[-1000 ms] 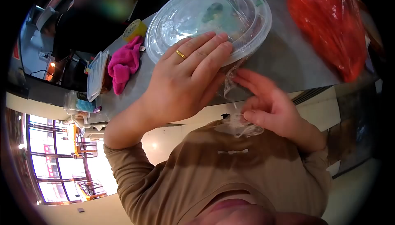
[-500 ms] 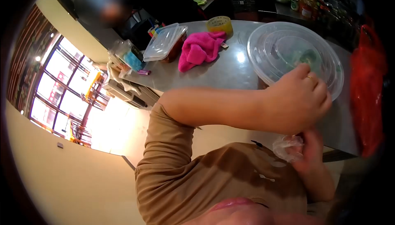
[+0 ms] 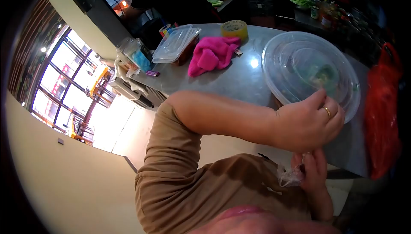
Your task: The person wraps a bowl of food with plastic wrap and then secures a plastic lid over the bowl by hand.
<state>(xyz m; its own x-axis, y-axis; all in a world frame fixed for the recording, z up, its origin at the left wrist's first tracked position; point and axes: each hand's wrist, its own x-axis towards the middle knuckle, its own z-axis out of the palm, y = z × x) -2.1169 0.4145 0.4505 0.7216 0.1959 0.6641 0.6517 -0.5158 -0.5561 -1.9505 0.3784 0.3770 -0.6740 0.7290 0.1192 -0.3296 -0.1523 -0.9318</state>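
Note:
A large round container with a clear lid [image 3: 295, 58] stands on the metal counter, something green showing dimly through it. My left hand [image 3: 310, 120], a ring on one finger, is closed at the container's near edge; its fingertips are mostly hidden, and I cannot make out what they pinch. Just below it, my right hand [image 3: 314, 172] is closed on crumpled clear plastic film [image 3: 289, 176], which hangs off the near side of the counter in front of my shirt.
On the counter [image 3: 231, 77] lie a pink cloth [image 3: 212, 56], a yellow tape roll [image 3: 235, 30] and a lidded rectangular box [image 3: 174, 45]. A red plastic bag [image 3: 381, 114] stands at the right. A person in black [image 3: 171, 0] is beyond the counter.
The view has swung left, placing the container further right. My left hand, flat on the lid earlier, is now curled at its near edge. My right hand has closed on the film.

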